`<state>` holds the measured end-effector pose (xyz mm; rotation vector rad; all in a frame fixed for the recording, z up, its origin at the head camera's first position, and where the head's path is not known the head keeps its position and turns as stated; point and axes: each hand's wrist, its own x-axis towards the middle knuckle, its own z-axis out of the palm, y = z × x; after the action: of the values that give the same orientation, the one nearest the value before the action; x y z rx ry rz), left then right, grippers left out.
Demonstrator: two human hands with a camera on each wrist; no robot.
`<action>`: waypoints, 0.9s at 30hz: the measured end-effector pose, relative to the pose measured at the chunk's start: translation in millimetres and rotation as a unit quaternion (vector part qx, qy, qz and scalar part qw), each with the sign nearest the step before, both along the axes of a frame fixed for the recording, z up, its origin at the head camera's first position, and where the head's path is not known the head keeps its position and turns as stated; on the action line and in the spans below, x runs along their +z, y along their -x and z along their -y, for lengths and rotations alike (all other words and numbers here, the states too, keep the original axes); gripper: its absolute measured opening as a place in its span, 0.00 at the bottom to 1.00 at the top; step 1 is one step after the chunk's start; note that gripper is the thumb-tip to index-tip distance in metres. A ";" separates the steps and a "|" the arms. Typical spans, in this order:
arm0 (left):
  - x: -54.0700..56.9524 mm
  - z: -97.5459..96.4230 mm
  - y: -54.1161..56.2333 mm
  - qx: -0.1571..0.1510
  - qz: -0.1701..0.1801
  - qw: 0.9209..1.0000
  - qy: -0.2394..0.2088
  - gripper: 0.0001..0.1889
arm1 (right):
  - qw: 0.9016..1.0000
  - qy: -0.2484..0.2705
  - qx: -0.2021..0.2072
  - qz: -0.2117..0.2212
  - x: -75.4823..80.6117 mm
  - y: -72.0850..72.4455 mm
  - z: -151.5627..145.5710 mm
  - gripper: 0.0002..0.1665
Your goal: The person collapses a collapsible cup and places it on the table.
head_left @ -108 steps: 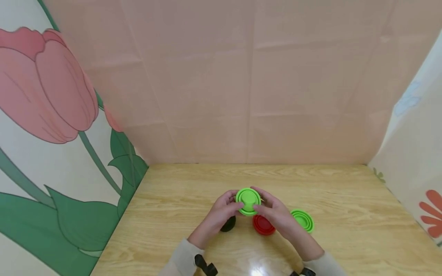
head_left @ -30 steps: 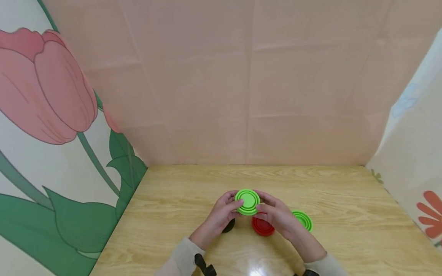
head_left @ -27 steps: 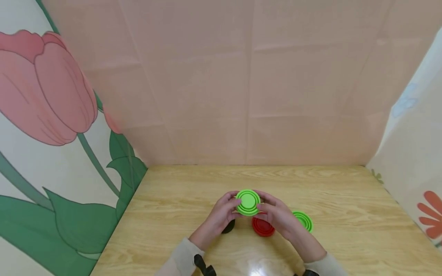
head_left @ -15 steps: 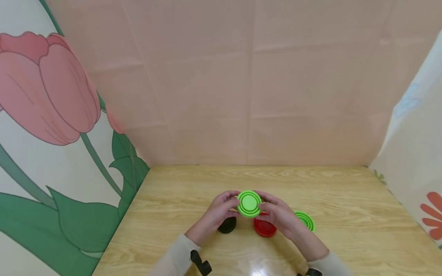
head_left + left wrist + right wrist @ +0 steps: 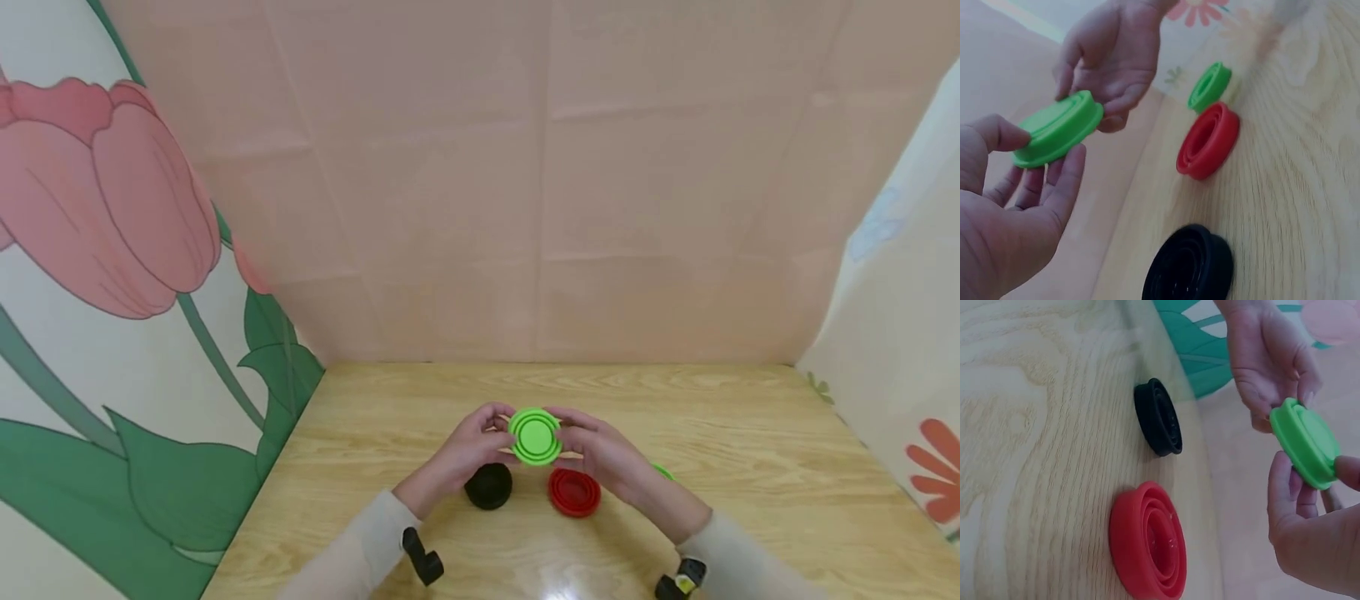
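Both hands hold a bright green collapsible cup (image 5: 535,436), squashed into a flat disc of concentric rings, above the table. My left hand (image 5: 474,446) pinches its left edge between thumb and fingers. At the opposite edge my right hand (image 5: 606,457) grips it the same way. Below the left hand lies a black collapsible cup (image 5: 489,487), and below the right a red one (image 5: 574,492), both flattened. A second green collapsible cup (image 5: 1210,86) lies flat beyond the red one in the left wrist view; in the head view the right forearm hides most of it.
The cups lie on a wood-grain table (image 5: 405,400). A pinkish backdrop (image 5: 435,208) rises at its far edge. A flower-printed panel (image 5: 135,208) stands at the left, another (image 5: 900,367) at the right. Each wrist wears a black camera strap.
The thumbs, earlier on the held cup's face, have moved out to its rim, and its rings now show. Both forearms have spread outward; the right one now covers most of the other green cup.
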<state>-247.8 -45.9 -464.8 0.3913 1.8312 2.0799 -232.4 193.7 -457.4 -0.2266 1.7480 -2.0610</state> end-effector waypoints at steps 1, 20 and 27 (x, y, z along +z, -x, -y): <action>0.0 0.2 1.4 0.000 -0.002 1.000 -0.001 0.20 | 1.000 0.002 0.001 0.003 0.2 1.6 -1.3 0.31; -5.4 6.4 30.9 0.010 -0.181 0.979 0.098 0.18 | 0.995 0.082 0.024 0.044 -10.4 28.1 -13.0 0.10; -19.7 7.9 34.0 0.025 -0.251 0.960 0.119 0.12 | 0.993 0.102 -0.005 0.064 -27.2 36.6 -7.2 0.11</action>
<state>-281.8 -53.8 -484.5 0.8784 2.3651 1.8732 -269.0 201.0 -484.7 -0.1432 1.4662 -2.2103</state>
